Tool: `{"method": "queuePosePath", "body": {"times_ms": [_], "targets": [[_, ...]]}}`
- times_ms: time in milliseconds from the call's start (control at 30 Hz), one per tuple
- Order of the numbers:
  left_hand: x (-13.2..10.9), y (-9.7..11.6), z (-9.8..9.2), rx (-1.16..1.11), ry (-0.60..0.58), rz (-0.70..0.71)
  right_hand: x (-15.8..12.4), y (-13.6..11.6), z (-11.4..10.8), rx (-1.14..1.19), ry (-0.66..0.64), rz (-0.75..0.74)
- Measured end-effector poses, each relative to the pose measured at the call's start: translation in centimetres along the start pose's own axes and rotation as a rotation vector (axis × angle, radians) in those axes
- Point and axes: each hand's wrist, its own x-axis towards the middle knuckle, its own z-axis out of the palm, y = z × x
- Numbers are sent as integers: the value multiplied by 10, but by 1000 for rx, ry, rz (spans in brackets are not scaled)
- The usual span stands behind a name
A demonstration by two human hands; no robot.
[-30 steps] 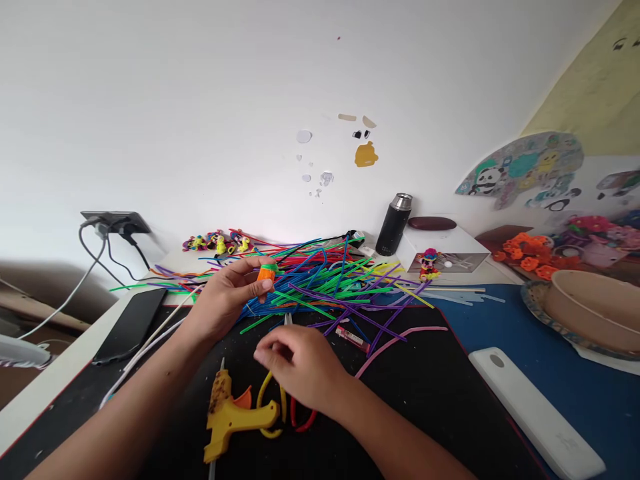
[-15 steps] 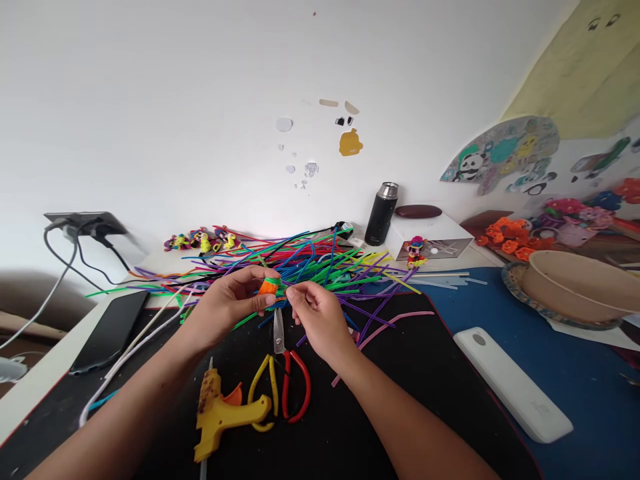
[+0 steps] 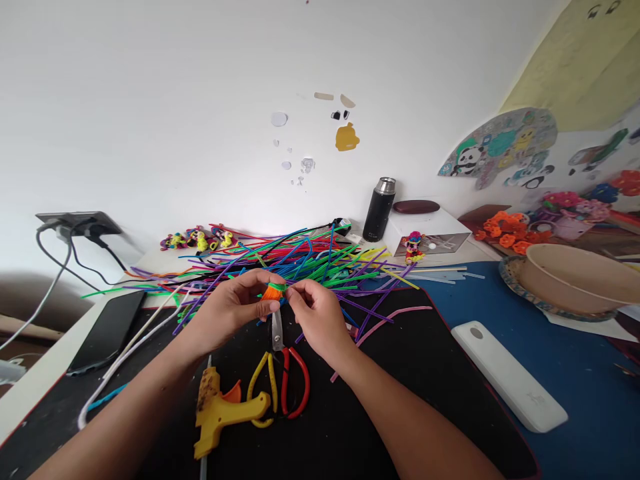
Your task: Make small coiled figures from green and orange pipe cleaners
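Between our left hand [image 3: 245,300] and right hand [image 3: 317,313] we see barely a gap, and the orange-and-green piece [image 3: 273,292] fills it. Beyond them, the heap of pipe cleaners [image 3: 320,263] bars any low reach toward the wall; above it, we have free air. Nearer us, the scissors [image 3: 278,333] and the glue gun [image 3: 215,413] overlap, crowding the way between our forearms. To the right of our right forearm, bare black mat [image 3: 405,353] gives passage as far as the white oblong device [image 3: 510,377]. The vacuum flask [image 3: 380,210] stands as a tall obstacle behind.
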Motion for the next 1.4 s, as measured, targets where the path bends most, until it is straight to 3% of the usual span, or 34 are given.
{"method": "queuePosePath", "body": {"times_ms": [733,933,1167,1400], "targets": [[2,-5,-1,61,36,-39,2,0,-1,-42,25,33],[1,-13,-3,253,87,2,3,1,0,-34,19,39],[-2,-10,7,565,165,199,5,3,-1,-15,19,43],[-2,-18,11,553,171,142,4,9,1,-28,28,21]]}}
